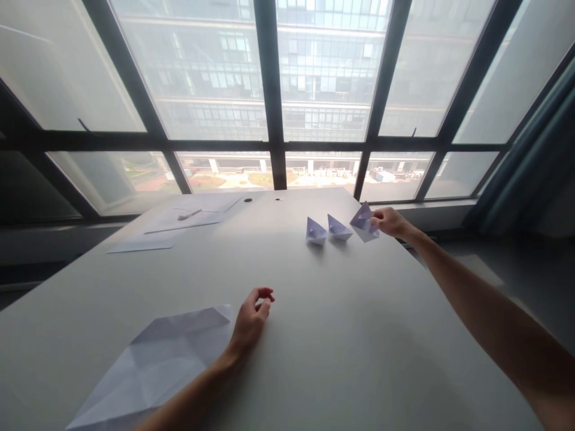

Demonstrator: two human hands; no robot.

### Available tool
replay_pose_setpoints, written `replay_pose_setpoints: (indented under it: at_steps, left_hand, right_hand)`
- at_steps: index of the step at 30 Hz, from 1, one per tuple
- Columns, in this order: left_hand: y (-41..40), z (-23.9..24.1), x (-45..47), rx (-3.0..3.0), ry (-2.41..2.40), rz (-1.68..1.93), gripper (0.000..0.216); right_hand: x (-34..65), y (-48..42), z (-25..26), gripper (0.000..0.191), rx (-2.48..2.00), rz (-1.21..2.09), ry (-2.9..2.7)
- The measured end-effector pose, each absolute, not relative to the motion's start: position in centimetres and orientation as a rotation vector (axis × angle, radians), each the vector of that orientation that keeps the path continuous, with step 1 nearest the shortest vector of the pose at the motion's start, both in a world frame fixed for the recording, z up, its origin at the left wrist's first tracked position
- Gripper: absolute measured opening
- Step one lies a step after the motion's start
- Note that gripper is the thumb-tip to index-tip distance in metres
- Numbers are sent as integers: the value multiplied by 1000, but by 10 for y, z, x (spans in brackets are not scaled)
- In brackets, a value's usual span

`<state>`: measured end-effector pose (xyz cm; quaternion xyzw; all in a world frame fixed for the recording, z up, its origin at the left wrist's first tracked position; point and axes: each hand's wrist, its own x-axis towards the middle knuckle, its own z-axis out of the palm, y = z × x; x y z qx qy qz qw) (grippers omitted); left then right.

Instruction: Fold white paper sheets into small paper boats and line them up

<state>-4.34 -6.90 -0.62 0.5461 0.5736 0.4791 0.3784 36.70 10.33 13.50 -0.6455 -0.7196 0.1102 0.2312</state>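
On the right side of the table, my right hand pinches the edge of a folded paper boat, which is tilted. Two more white paper boats, one and another, stand to its left in a row. My left hand rests on the table near the middle, fingers loosely curled and a gap between thumb and forefinger, with nothing in it. Beside and partly under the left forearm lies a creased white sheet of paper, spread flat.
Flat paper sheets lie at the far left of the white table, a small white pen-like item on top. A single sheet sits nearer. Windows rise behind the table; a dark curtain hangs at right.
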Motion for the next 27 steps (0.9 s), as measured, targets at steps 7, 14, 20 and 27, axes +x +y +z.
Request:
replay_pose_setpoints:
  at_steps: [7,14,20,27]
  left_hand:
    - [-74,-4,-46,1379,1510,1175,29]
    - [-79,1,-45,1389,1545,1148,29]
    - [-81,2,-45,1405,1545,1142,26]
    - [-81,3,-42,1410,1533,1169,25]
  right_hand:
    - [400,181,103,15,-2033,310,-1946]
    - [392,227,73,12,-2136,390,-2028]
    - [394,246,67,15,-2150,406,-2137]
    - [406,239,76,23,-2169,371,-2133]
